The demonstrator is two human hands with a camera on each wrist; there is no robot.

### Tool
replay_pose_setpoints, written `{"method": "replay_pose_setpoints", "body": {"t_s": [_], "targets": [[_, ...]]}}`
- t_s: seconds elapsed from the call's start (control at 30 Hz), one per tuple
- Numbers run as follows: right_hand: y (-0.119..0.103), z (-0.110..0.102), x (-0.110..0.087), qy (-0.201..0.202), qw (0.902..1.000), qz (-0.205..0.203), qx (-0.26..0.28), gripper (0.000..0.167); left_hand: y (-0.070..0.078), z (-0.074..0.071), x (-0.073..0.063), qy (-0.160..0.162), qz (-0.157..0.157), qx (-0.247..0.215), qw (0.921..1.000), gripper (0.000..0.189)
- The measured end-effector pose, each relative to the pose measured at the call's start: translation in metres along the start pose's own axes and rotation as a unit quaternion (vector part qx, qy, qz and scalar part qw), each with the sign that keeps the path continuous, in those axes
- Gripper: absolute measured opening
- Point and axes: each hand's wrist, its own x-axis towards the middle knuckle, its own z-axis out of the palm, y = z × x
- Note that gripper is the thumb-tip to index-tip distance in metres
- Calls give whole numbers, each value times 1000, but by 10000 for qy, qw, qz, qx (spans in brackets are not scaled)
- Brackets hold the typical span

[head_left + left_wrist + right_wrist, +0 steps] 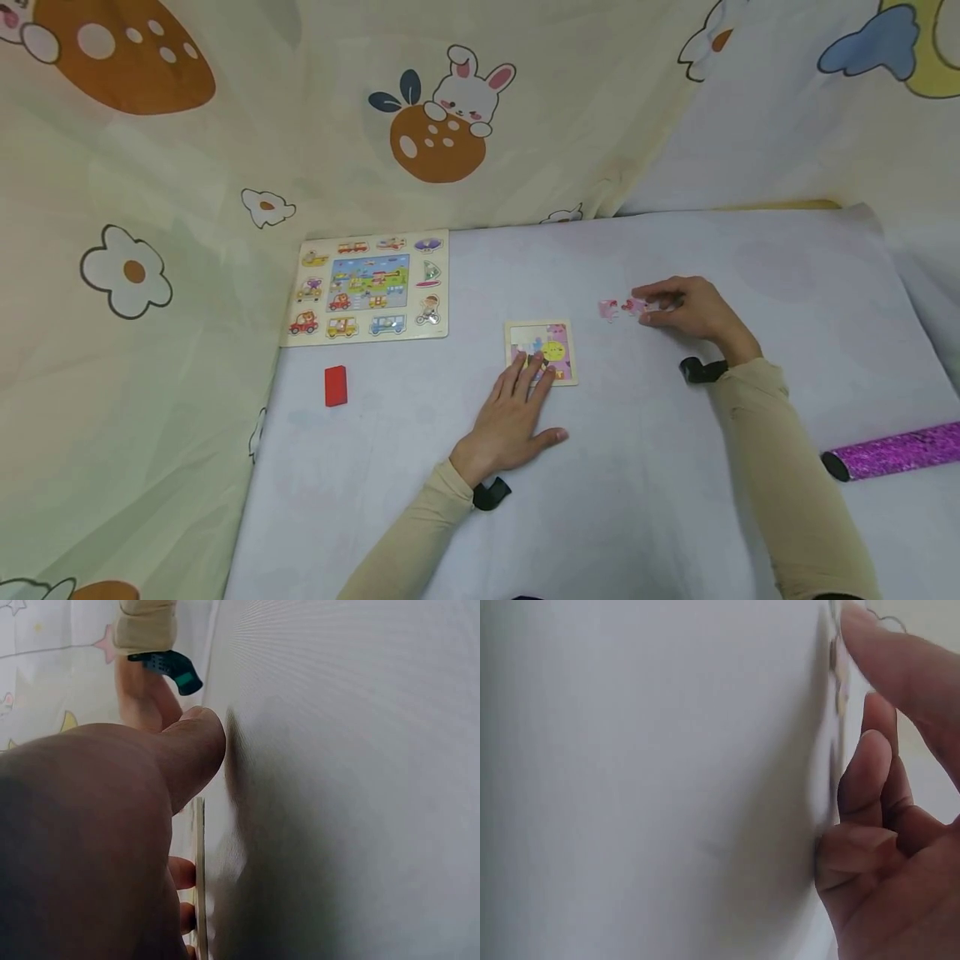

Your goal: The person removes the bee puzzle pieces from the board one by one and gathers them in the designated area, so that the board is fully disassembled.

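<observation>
My left hand (504, 427) rests with straight, spread fingers over the lower left of a small framed jigsaw puzzle (573, 360). A yellow round figure on pink and purple pieces shows beyond the fingertips; the part beneath them is hidden. In the left wrist view, the fingertips (186, 918) lie on the board's edge. Up and right of the puzzle, my right hand (696, 310) pinches a pink puzzle piece (637, 307) between thumb and fingers, low over the table. Another pink piece (608, 309) lies just left of it. In the right wrist view, the thumb (900, 664) comes down beside the pieces.
A larger wooden vehicle puzzle board (442, 325) lies at the back left. In front of it sits a red block (336, 386). A glittery purple tube (900, 450) lies at the right. Patterned cloth (337, 100) hangs behind the white-covered table (637, 500).
</observation>
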Motion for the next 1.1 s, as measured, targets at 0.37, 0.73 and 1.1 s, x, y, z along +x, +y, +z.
{"method": "replay_pose_setpoints", "body": {"t_s": [0.37, 0.73, 1.1], "targets": [[-37, 37, 3, 17, 9985, -387, 381, 37, 0, 2, 1, -83, -49, 48, 9999, 96], [-68, 73, 13, -100, 9948, -1000, 179, 29, 0, 1, 1, -34, 19, 163, 9999, 96], [-80, 82, 18, -203, 9957, -872, -235, 25, -1, 4, 2, -58, -16, 7, 10000, 96]]}}
